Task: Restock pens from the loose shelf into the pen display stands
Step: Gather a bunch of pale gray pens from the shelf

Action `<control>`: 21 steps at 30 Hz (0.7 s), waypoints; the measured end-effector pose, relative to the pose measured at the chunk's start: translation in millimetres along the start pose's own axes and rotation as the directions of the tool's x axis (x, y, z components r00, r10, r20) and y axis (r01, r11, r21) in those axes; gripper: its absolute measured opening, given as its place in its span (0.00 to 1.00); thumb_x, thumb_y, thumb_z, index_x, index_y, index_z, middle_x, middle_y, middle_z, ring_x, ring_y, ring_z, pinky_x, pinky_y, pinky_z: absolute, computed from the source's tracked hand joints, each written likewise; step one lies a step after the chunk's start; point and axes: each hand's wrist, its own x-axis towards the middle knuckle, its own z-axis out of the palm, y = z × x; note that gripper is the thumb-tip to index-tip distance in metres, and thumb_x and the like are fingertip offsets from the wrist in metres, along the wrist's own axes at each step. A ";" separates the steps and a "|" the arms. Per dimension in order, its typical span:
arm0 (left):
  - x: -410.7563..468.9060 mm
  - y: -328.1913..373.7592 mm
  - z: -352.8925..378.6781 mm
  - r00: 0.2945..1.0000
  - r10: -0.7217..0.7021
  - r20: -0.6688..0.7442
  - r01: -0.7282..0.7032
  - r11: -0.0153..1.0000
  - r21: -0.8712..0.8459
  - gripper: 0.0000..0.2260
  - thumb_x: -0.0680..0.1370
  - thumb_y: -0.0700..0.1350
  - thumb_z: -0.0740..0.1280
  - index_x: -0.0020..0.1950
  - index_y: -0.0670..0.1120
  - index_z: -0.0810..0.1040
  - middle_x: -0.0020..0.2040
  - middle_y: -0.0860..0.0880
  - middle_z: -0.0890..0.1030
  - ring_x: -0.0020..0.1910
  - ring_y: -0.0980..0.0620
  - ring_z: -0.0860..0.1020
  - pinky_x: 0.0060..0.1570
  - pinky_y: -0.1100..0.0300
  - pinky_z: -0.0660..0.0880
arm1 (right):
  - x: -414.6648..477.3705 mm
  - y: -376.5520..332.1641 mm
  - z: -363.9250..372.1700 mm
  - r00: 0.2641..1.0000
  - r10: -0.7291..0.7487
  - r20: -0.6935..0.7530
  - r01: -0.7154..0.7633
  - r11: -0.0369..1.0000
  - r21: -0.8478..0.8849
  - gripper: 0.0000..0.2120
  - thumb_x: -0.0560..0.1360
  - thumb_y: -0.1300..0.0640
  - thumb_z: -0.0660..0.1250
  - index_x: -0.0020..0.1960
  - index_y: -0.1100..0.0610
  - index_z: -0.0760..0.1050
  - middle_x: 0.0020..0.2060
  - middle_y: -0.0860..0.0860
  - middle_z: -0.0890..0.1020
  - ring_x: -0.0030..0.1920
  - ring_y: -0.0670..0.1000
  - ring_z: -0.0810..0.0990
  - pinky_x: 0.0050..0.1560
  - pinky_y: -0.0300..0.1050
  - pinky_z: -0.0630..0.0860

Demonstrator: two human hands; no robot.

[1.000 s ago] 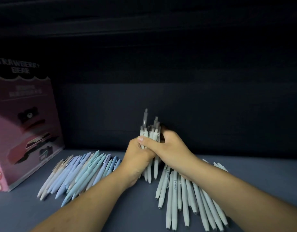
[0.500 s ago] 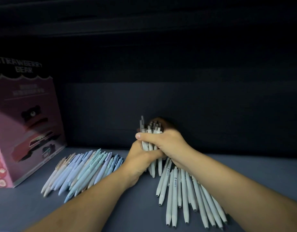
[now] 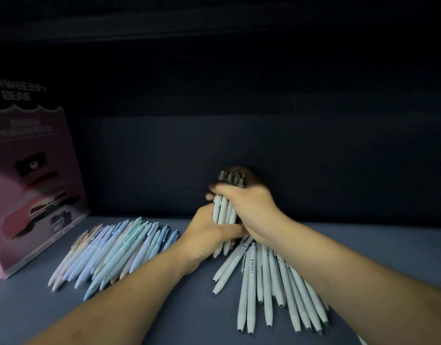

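Left hand (image 3: 207, 235) and right hand (image 3: 251, 207) both wrap one pen bundle (image 3: 223, 210), upright between them. Loose grey pens (image 3: 266, 290) lie under right wrist, blue pens (image 3: 120, 247) left of left hand. Risk: uneven squeeze, smooth barrels slip down, scatter. No display stands in view.

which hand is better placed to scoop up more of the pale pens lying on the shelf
Right, probably. The right hand sits just above the loose pale pens, which fan out beneath its forearm; the left hand grips the bundle low and could hold it alone.
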 end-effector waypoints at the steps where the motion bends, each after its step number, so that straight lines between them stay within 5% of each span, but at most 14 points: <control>1: 0.5 0.7 -0.8 1.000 0.008 0.016 -0.008 1.000 -0.010 0.08 0.72 0.29 0.73 0.47 0.38 0.80 0.41 0.37 0.83 0.41 0.43 0.82 0.41 0.54 0.80 | 0.4 -1.7 -0.3 1.000 0.006 -0.001 -0.006 0.999 0.040 0.10 0.74 0.65 0.73 0.48 0.53 0.77 0.39 0.52 0.85 0.41 0.52 0.88 0.41 0.45 0.84; 8: 0.7 6.4 -0.6 0.999 -0.041 0.035 0.042 0.999 -0.010 0.07 0.75 0.35 0.75 0.47 0.40 0.78 0.34 0.43 0.76 0.29 0.50 0.72 0.23 0.60 0.68 | 13.4 -16.8 -7.4 0.997 -0.076 -0.012 0.077 0.995 0.066 0.10 0.75 0.65 0.72 0.49 0.52 0.76 0.31 0.47 0.84 0.41 0.51 0.86 0.45 0.50 0.83; 16: 1.8 2.7 -2.3 0.993 -0.092 -0.070 0.101 0.985 0.140 0.13 0.74 0.32 0.72 0.37 0.43 0.70 0.27 0.45 0.71 0.24 0.50 0.68 0.23 0.62 0.63 | 6.7 -10.7 -20.9 0.998 -0.055 0.019 0.056 0.995 -0.087 0.14 0.70 0.54 0.79 0.51 0.54 0.77 0.44 0.54 0.87 0.46 0.53 0.87 0.53 0.56 0.83; 18: 0.0 6.8 -1.8 0.994 -0.080 -0.076 0.092 0.979 0.183 0.13 0.74 0.31 0.70 0.36 0.42 0.69 0.26 0.44 0.72 0.23 0.49 0.69 0.21 0.61 0.63 | 2.6 -12.6 -24.2 0.998 -0.051 0.031 0.055 0.989 -0.136 0.19 0.68 0.50 0.80 0.54 0.53 0.77 0.46 0.51 0.86 0.46 0.50 0.86 0.53 0.50 0.84; 21: -3.0 20.2 2.4 0.994 -0.065 -0.089 0.083 0.970 0.228 0.09 0.75 0.31 0.68 0.37 0.39 0.72 0.28 0.42 0.77 0.20 0.48 0.71 0.19 0.62 0.64 | -4.7 -24.2 -26.2 0.997 -0.071 0.041 0.078 0.979 -0.188 0.22 0.69 0.50 0.80 0.57 0.53 0.75 0.45 0.47 0.85 0.40 0.41 0.84 0.35 0.31 0.79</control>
